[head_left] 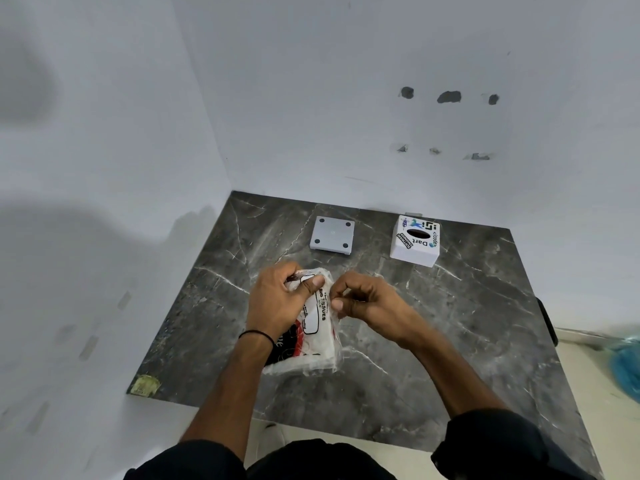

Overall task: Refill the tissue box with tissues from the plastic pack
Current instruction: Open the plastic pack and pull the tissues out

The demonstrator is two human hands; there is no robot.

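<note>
The left hand is closed around the far end of the plastic pack, thumb pressed on its printed top, while the right hand pinches the wrapper's edge just beside that thumb between thumb and curled fingers. The pack (clear film, black and red print) lies on the dark marble slab. Beyond the right hand stands the white tissue box; beyond the left, apart, lies a grey square plate.

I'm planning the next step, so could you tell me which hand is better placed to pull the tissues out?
Right hand: it pinches the pack's top edge, while the left hand grips the pack.
</note>
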